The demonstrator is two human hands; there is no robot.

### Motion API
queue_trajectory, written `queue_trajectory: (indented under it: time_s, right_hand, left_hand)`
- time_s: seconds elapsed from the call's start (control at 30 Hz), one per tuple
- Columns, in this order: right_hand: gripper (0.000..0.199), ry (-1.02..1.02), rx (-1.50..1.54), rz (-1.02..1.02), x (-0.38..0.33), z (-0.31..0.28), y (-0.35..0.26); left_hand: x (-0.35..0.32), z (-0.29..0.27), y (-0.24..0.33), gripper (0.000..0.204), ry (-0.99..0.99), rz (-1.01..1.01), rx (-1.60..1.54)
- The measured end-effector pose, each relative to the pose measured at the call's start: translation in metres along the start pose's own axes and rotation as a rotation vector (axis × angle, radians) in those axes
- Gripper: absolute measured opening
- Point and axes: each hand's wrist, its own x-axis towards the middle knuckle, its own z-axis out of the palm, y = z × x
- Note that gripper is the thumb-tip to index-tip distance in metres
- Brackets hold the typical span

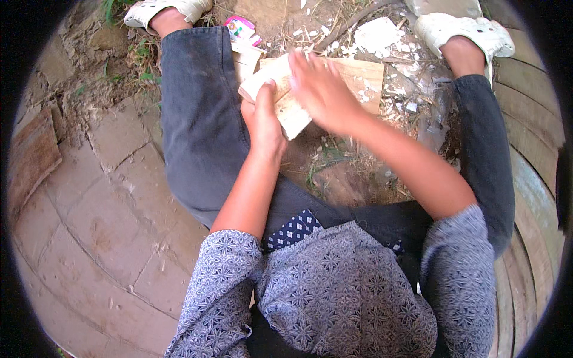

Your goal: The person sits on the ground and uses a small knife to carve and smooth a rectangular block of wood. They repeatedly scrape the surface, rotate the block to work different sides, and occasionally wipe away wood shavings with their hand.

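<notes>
My left hand is closed around the left end of a pale, flat piece of wood, the thumb lying on its upper face. The piece is tilted, with one corner pointing toward me. Across its right part passes my right hand, blurred by motion, with the fingers looking stretched out. I cannot see anything held under the right palm. Beneath and behind both hands lies a thin wooden board on the ground, partly covered by the right hand.
White chips and shavings litter the ground between my legs, near a larger white flat piece. A pink and white packet lies by my left trouser leg. Paving slabs spread left; wooden planks run along the right.
</notes>
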Motion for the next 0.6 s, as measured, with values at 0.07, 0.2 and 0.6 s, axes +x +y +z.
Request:
queue_trajectory:
  time_s: [0.07,0.2,0.6]
  right_hand:
    - [0.071,-0.097,-0.028,-0.104,-0.046,-0.024,-0.021]
    - [0.074,0.007,-0.094,-0.01,0.006,-0.016,0.003]
    - [0.073,-0.07,-0.089,0.07,0.013,-0.023,0.007]
  left_hand:
    - [-0.003,-0.003,0.001,0.036,0.012,0.055,0.072]
    - [-0.002,0.007,0.004,0.037,0.007,0.029,0.048]
    - [-0.004,0.011,0.007,0.035,-0.007,0.012,0.014]
